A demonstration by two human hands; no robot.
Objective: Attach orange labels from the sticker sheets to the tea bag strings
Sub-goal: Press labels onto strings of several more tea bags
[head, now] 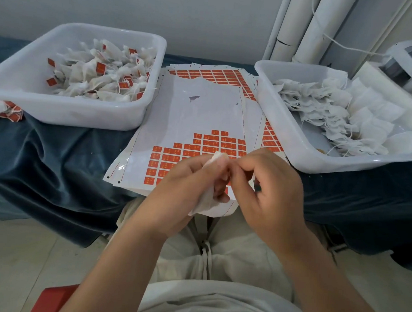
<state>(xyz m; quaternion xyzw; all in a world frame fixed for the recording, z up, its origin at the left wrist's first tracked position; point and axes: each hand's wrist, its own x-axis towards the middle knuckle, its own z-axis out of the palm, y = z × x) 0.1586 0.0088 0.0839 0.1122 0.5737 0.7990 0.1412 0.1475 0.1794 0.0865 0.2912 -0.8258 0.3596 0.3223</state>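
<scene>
Over the half-used sticker sheet (pixel 190 112), one tea bag (pixel 205 203) is being gripped by the left hand (pixel 181 190) and pinched by the right hand (pixel 274 195), with a trayful of unlabelled bags (pixel 322 107) waiting.

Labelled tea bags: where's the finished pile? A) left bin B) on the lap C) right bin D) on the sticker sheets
A: the left bin holds the labelled tea bags, orange tags showing among them, while the right bin holds only plain tea bags with no tags visible.
</scene>
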